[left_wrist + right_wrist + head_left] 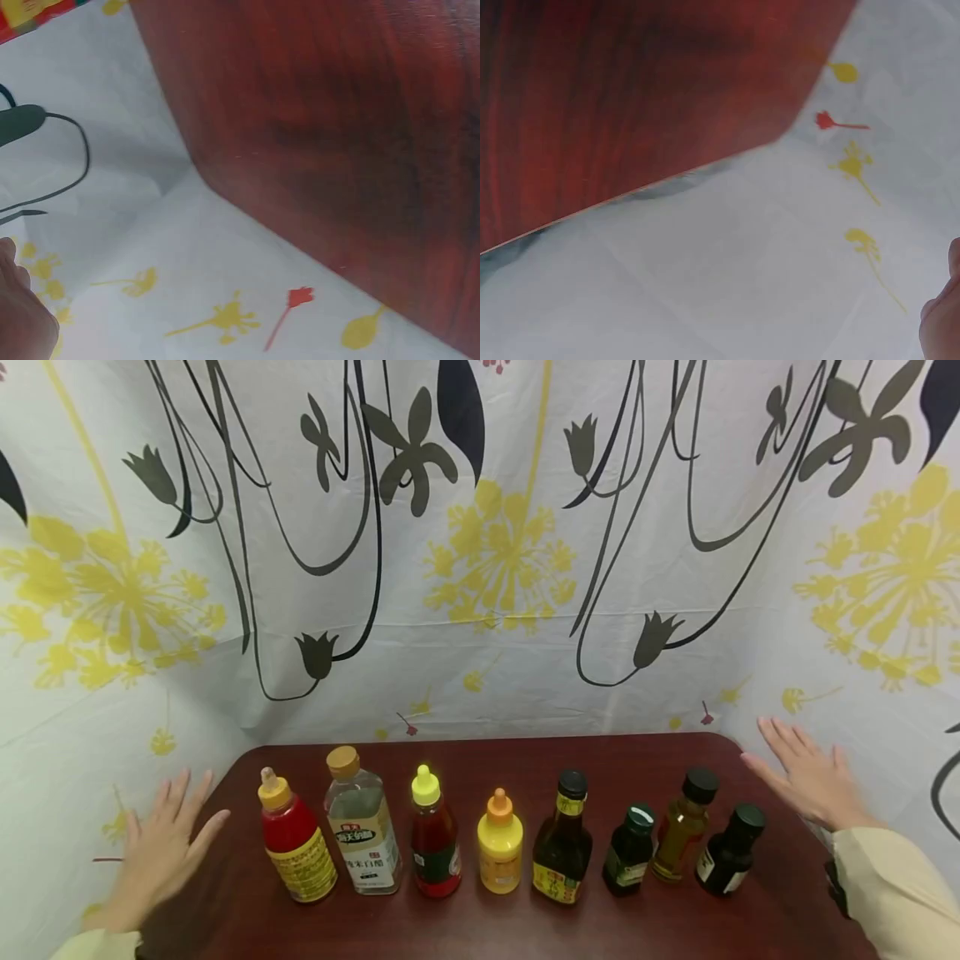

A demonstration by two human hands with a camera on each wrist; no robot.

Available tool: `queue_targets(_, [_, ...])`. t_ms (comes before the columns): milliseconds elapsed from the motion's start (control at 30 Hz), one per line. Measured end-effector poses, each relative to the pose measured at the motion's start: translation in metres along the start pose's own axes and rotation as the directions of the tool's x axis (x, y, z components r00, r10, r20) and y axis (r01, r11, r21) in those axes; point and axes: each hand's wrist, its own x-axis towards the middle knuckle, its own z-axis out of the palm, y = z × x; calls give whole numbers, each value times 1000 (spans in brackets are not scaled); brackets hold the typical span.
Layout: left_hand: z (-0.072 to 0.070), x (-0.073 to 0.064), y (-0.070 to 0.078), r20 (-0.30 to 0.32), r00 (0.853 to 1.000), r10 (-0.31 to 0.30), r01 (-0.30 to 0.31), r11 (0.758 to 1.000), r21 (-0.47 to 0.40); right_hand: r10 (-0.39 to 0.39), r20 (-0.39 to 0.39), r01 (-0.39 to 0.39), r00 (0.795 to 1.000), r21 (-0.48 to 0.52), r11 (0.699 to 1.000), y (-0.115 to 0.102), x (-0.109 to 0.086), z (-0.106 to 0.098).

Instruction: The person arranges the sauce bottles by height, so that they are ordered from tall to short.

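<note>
My left hand [162, 847] is raised at the table's left edge with fingers spread, holding nothing. Nearest to it stands a red squeeze bottle [298, 843] with a yellow label. On the far right my right hand [813, 775], fingers also spread, is off the table's right edge and grips nothing. The closest thing to it is a small dark bottle [726, 856] with a green cap. Only a small part of the left hand [22, 311] shows in the left wrist view, and likewise of the right hand [943, 319] in the right wrist view.
Between the end bottles stand a clear vinegar bottle [367, 839], a red sauce bottle [435, 852], a yellow squeeze bottle [500, 852], a dark sauce bottle [561, 847], a small green-capped bottle [628, 856] and an oil-coloured bottle [681, 835]. Printed cloth [495, 693] surrounds the dark red table [480, 935].
</note>
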Motion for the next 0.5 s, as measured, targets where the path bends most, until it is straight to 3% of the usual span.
queue_targets(200, [-14,7,3,-51,997,53,-52,998,32,10,-42,-10,999,10,1000,-6,6,-26])
queue_targets(500, [-38,19,15,-83,991,105,-104,994,14,-38,-145,44,989,42,998,-26,21,-52])
